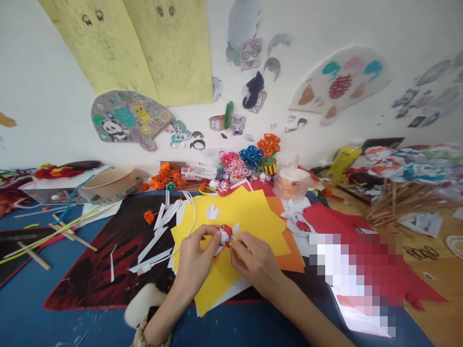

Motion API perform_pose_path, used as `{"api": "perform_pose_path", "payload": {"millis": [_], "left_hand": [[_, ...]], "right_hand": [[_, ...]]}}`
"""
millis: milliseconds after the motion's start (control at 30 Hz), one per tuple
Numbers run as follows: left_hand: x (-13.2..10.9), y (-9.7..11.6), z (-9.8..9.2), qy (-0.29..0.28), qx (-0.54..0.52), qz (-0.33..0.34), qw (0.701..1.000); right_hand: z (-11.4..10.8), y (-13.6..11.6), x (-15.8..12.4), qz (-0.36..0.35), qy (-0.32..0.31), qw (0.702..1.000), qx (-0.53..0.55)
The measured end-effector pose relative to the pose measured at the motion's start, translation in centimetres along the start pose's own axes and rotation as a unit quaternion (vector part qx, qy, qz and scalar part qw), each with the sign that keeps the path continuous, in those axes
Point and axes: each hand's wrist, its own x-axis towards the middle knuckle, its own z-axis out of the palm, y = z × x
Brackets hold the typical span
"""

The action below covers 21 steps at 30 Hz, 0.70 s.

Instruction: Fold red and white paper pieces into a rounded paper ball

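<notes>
Both my hands meet over a stack of yellow paper sheets (249,212) on the table. My left hand (195,258) pinches a small red and white paper flower (226,234) from the left. The fingertips of my right hand (253,258) are pressed on the same flower from the right. A loose white paper petal piece (212,211) lies on the yellow sheet just beyond the hands. White paper strips (159,236) are scattered to the left of the sheets.
Finished paper flowers (249,156) in orange, blue and pink stand by the wall. A paper bowl (108,182) sits at the back left, wooden sticks (54,233) at the left, red paper (325,217) and a bundle of sticks (401,200) at the right. A plastic cup (289,182) stands behind the sheets.
</notes>
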Motion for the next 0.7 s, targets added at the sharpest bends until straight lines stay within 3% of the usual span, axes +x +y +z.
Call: {"api": "perform_pose_path", "payload": {"millis": [133,267,367,500,600,700], "left_hand": [[0.2,-0.1,0.0,-0.002,0.007,0.027,1.000],[0.7,-0.1,-1.1,-0.024,0.029,0.127,0.991],[0.8,0.0,-2.3,-0.025,0.091,0.223,0.970],[0.5,-0.3,-2.5,-0.080,0.167,0.306,0.934],[0.1,-0.7,-1.7,-0.059,0.213,0.355,0.908],[0.0,-0.9,-1.0,-0.026,0.240,0.394,0.887]], "right_hand": [[-0.1,0.0,-0.2,0.019,-0.006,1.000,0.011],[-0.2,0.9,-0.5,0.116,0.004,0.991,0.060],[-0.1,1.9,-0.5,0.200,0.018,0.971,0.126],[0.1,2.5,-0.4,0.274,0.022,0.934,0.227],[0.4,2.3,-0.4,0.312,0.016,0.907,0.283],[0.7,2.2,-0.5,0.304,-0.006,0.906,0.293]]}}
